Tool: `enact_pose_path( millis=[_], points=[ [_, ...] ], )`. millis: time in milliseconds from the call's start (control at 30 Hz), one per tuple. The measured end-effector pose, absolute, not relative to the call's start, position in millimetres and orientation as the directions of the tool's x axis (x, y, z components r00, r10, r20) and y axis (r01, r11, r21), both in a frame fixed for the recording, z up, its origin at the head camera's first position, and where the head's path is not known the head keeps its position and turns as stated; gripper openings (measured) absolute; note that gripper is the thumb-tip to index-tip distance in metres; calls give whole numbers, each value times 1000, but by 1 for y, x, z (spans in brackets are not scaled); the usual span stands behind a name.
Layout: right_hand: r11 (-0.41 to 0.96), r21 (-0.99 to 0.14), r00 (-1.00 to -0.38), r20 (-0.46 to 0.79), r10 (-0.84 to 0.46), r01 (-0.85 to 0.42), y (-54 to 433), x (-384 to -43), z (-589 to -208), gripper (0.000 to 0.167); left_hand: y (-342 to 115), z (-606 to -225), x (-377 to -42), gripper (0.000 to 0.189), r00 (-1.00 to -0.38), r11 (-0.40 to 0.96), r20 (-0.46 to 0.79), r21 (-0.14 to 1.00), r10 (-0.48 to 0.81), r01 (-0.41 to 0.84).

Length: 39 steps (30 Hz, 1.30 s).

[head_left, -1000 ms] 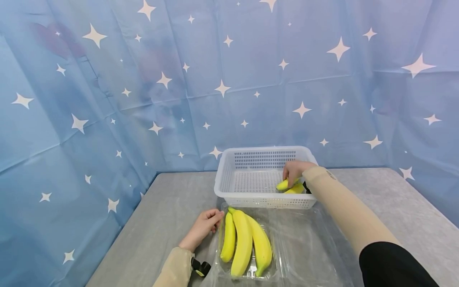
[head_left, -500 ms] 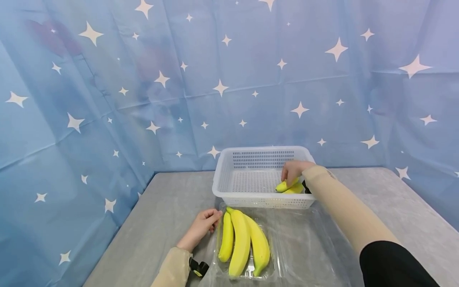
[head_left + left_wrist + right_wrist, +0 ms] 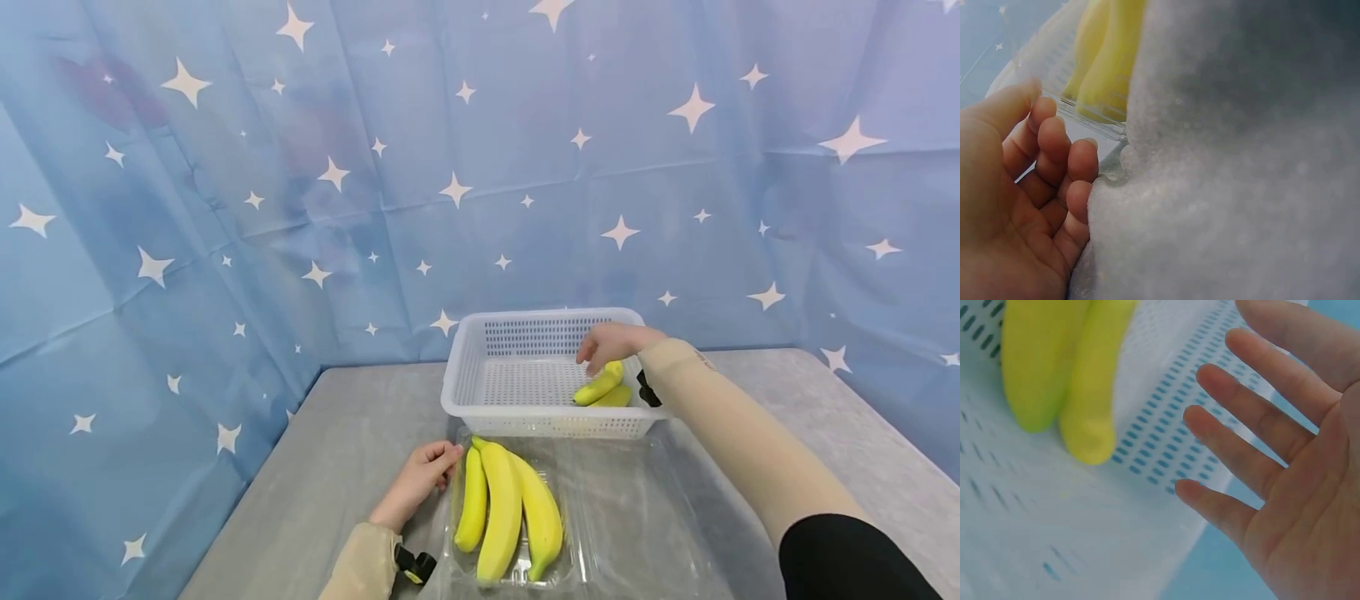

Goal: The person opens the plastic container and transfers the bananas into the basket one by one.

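My left hand (image 3: 423,475) pinches the left rim of a clear plastic clamshell box (image 3: 572,550) between thumb and curled forefinger. Inside that box lie a small banana (image 3: 472,504), a large banana (image 3: 501,517) and another large banana (image 3: 543,525), side by side. My right hand (image 3: 617,343) is over the right end of a white perforated basket (image 3: 540,412), holding nothing. In the right wrist view its fingers (image 3: 1241,444) are spread, apart from the bananas. Below it, an upper banana (image 3: 598,385) and a lower banana (image 3: 617,398) lie together in the basket.
The box's clear lid (image 3: 637,517) lies flat to the right on the grey table (image 3: 360,408). The basket stands directly behind the box. A blue star-patterned curtain (image 3: 420,167) hangs behind and at the sides. A whitish blurred surface (image 3: 1229,200) fills much of the left wrist view.
My right hand has let go of the upper banana in the basket and risen slightly, its fingers spreading. The left hand stays at the box's rim.
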State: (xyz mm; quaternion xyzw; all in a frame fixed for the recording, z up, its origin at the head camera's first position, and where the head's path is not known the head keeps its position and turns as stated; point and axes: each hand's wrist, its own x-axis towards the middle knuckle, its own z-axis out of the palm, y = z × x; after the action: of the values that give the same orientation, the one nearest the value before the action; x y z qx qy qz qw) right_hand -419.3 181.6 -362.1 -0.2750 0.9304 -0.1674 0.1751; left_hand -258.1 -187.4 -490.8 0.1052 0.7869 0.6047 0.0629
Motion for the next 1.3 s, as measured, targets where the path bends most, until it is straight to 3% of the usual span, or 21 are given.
enact_pose_path(
  millis=[267,667,1067,1300],
  points=[
    [734,-416,-760,-141,-635,-536,176,-403,-343,33,-185,-490,-256,44,-973,253,6,965,229,66],
    [603,-320,-646,37,-763,-731,149,-353,-329,31,-187,-491,-259,42,-970,232,18,970,243,76],
    [392,-250,-439,169,-883,-885,125,-303,-338,34,-187,-494,-261,37,-971,241,31,966,235,89],
    [215,-180,-253,227,-941,-960,105,-275,-352,38,-188,-493,-261,40,-970,245,23,966,241,84]
  ],
)
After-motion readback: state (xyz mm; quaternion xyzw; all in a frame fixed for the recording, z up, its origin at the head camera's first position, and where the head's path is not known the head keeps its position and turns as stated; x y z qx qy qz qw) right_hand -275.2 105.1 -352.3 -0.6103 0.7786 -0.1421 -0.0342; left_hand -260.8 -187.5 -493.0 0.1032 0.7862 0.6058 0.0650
